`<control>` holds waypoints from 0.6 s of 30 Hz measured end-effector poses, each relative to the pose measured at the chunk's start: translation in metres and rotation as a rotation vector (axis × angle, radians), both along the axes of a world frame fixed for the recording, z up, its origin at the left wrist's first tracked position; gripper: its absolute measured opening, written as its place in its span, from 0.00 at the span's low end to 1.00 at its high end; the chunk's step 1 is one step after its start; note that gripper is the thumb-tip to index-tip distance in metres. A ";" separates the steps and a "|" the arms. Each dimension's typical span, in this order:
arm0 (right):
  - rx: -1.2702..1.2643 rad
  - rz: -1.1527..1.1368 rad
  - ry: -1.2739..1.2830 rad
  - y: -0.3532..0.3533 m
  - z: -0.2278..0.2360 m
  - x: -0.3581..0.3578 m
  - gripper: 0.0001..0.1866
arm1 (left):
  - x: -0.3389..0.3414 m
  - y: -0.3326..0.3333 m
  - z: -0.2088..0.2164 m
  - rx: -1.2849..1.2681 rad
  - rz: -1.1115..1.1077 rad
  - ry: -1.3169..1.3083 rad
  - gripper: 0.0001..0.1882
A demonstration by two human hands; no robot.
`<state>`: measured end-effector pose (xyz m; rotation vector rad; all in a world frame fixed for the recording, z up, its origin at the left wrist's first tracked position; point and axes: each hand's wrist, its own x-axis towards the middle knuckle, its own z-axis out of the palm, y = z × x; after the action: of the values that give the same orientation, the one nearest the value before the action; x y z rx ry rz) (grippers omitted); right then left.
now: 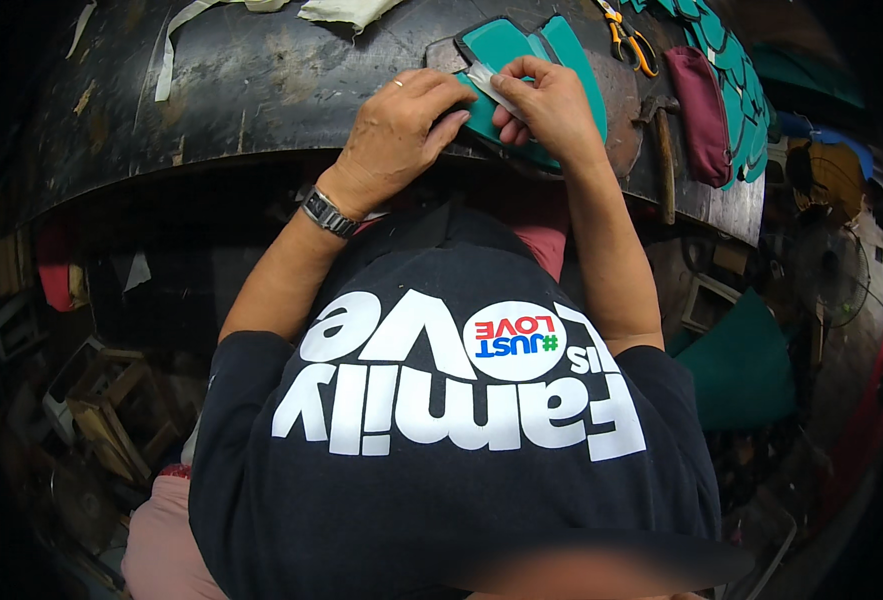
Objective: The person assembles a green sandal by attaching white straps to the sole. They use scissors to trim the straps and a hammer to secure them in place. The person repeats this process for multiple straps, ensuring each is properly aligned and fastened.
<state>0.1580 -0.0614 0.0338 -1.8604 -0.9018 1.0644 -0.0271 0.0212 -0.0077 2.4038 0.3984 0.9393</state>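
In the upper middle of the frame I see both hands on a teal cut piece [506, 60] lying on the dark worktable [261, 90]. My left hand [396, 130], with a wristwatch [327, 213] below it, presses flat on the piece's lower left edge, fingers together. My right hand [551, 105] has thumb and fingers pinched shut on a pale narrow strip [489, 85] lying across the teal piece. To the upper right a maroon pouch [699, 110] lies closed, so I cannot tell its contents, beside a stack of teal pieces [736, 90], orange-handled scissors [629, 40] and a hammer [664, 150]. At lower left, wooden crates [111, 400] sit in shadow; their contents are unclear.
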 end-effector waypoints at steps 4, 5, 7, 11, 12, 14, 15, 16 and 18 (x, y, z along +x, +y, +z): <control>-0.002 -0.010 0.004 0.000 0.000 -0.001 0.10 | 0.002 -0.002 0.000 0.026 0.032 0.063 0.20; -0.004 -0.012 0.004 0.000 0.000 -0.002 0.10 | 0.002 -0.001 0.000 0.042 0.026 0.089 0.21; -0.004 -0.010 -0.006 0.000 0.000 -0.002 0.09 | 0.003 -0.001 -0.001 0.077 0.019 0.135 0.24; -0.002 0.004 -0.034 0.000 -0.001 -0.003 0.10 | 0.004 -0.001 -0.003 0.115 0.010 0.192 0.26; -0.004 0.006 -0.037 0.000 -0.001 -0.003 0.10 | 0.003 -0.001 -0.003 0.113 0.006 0.201 0.26; -0.004 0.004 -0.033 -0.001 -0.001 -0.003 0.10 | 0.004 0.000 -0.003 0.143 0.002 0.208 0.26; 0.008 0.008 -0.021 -0.001 -0.001 -0.002 0.11 | 0.004 0.000 -0.003 0.156 0.000 0.212 0.26; -0.009 0.022 -0.014 -0.002 -0.001 -0.001 0.11 | 0.005 0.002 -0.002 0.200 -0.024 0.239 0.27; -0.023 0.059 0.022 -0.006 0.002 0.005 0.11 | 0.006 0.005 -0.001 0.288 -0.070 0.294 0.28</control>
<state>0.1628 -0.0670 0.0360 -1.8470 -0.9407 1.1331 -0.0210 0.0265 -0.0088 2.8125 0.2973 0.6485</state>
